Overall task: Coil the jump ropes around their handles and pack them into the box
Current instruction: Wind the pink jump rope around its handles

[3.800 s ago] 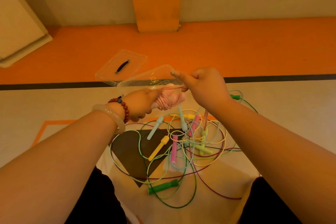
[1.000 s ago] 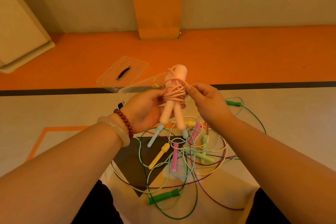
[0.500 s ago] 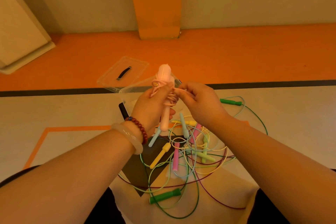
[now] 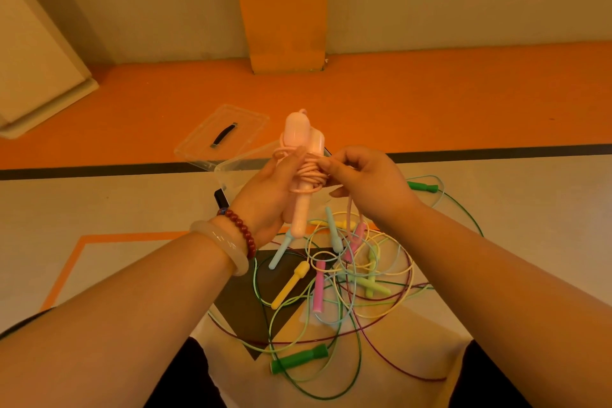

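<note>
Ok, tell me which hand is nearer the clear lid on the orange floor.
Left. The left hand, gripping the pink handles, is just near-right of the lid; the right hand, pinching the pink cord, sits farther right again.

- We get a heavy warm orange-yellow cast over everything; dim-ish indoor light, can't tell from where.
- Shadows are soft, just faint ones under the rope pile (image 4: pixel 371 285).
- Small highlights on the clear lid (image 4: pixel 241 116) and pale bracelet (image 4: pixel 225 248).
- Wide-angle stretch: our forearms (image 4: pixel 116 325) balloon at the bottom, the black floor line (image 4: pixel 496 152) bows.
- Slightly soft all over.
</note>
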